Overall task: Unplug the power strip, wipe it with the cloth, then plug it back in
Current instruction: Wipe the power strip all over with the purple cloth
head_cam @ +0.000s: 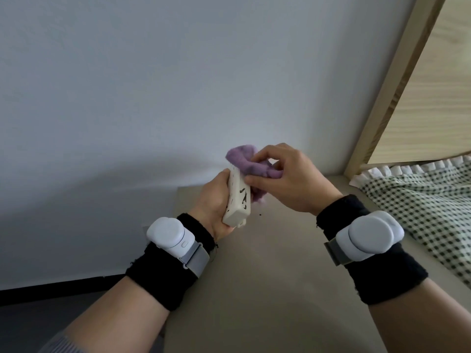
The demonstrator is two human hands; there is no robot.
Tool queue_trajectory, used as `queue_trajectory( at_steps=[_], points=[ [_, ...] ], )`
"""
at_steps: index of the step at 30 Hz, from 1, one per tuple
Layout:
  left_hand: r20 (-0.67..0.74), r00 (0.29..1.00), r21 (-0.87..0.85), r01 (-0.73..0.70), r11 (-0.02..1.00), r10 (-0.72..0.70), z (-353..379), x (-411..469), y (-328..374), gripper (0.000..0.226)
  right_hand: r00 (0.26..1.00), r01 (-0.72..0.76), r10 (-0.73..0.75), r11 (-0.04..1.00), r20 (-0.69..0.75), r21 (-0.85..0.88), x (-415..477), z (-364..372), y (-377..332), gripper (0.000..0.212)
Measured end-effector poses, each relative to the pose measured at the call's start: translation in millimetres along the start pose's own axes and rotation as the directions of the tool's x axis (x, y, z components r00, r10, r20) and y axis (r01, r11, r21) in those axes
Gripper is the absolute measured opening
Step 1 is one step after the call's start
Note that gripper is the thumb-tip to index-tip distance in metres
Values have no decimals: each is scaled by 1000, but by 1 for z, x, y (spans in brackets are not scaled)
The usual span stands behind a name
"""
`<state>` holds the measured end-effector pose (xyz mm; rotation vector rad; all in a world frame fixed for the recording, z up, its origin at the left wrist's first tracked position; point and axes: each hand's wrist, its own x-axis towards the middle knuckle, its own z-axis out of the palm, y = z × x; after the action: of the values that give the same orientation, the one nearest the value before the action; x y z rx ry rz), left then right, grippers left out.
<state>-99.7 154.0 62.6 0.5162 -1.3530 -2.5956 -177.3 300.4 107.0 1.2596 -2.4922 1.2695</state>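
A white power strip (238, 200) with dark socket slots is held up above a beige tabletop, its near end pointing toward me. My left hand (212, 202) grips it from the left side. A purple cloth (248, 163) is pressed against the strip's far end and right side, bunched in my right hand (285, 180). The strip's cable and plug are hidden from view.
The beige table (267, 289) runs under both arms, its left edge near a pale wall (153, 85). A green checked fabric with a white frill (420, 200) lies at the right. A light wooden frame (397, 80) rises behind it. A black baseboard (51, 289) sits low left.
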Motion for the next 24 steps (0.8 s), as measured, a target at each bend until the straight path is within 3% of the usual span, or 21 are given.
queue_trajectory(
  at_steps=[3, 5, 7, 11, 13, 16, 21, 24],
  points=[
    [38, 999, 26, -33, 999, 32, 0, -2, 1, 44, 997, 49, -55, 991, 45, 121, 1, 0, 0, 8],
    [34, 999, 56, -43, 997, 41, 2, -3, 2, 38, 996, 44, -61, 968, 59, 248, 0, -2, 0, 21],
    [45, 998, 71, -42, 997, 39, 4, -5, 3, 49, 998, 25, -41, 963, 56, 267, 1, -1, 2, 33],
    [158, 987, 28, -12, 1000, 7, 4, -5, 2, 65, 991, -100, 63, 937, 120, 334, -2, 4, 4, 29],
    [174, 985, -22, -5, 1000, 9, 4, -5, 3, 63, 991, -121, 88, 917, 102, 381, -2, 4, 4, 26],
    [90, 996, -46, 18, 999, -14, 2, -3, 3, 42, 991, -131, 115, 901, 63, 413, 0, -1, 4, 31],
    [39, 999, -82, 20, 996, -17, 0, -3, 1, 45, 963, -100, 33, 965, 267, 241, -4, -11, 4, 27],
    [-6, 1000, -75, 19, 997, -19, -1, 1, 0, 38, 993, -17, 3, 993, 118, 114, 2, -6, 1, 19]
  ],
)
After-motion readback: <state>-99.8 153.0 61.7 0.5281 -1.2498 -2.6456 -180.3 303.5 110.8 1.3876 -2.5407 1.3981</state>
